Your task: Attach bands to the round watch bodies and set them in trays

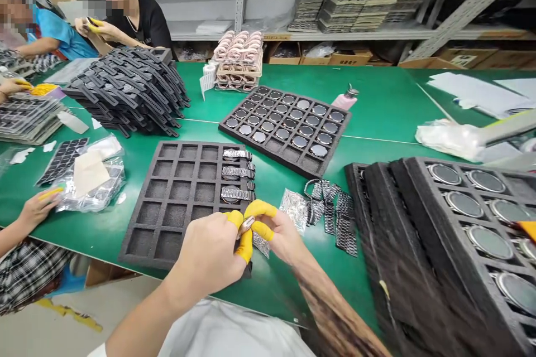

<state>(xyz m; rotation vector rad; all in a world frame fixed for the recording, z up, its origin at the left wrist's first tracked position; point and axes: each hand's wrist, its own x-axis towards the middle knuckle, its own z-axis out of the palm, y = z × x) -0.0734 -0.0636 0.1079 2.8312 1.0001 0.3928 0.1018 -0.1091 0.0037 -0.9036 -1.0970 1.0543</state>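
My left hand point(207, 251) and my right hand point(282, 231), both with yellow finger cots, pinch a small silver watch case point(248, 224) between them. It is seen nearly edge-on, and fingertips cover much of it. Just beyond my hands lies a dark foam tray point(164, 183) of square compartments. Its right column carries several watches with metal link bands point(235, 194), while many other compartments hold nothing. Beside my right hand are a clear bag of small metal parts point(295, 207) and a heap of dark metal link bands point(345, 223).
Another foam tray of round watch cases point(281, 135) lies farther back, near a pink bottle point(345, 101). Stacked foam trays point(419, 217) rise at right. Black straps point(125, 86) and pink straps point(238, 61) are piled behind. A neighbour's hand point(39, 209) rests at left beside plastic bags point(113, 187).
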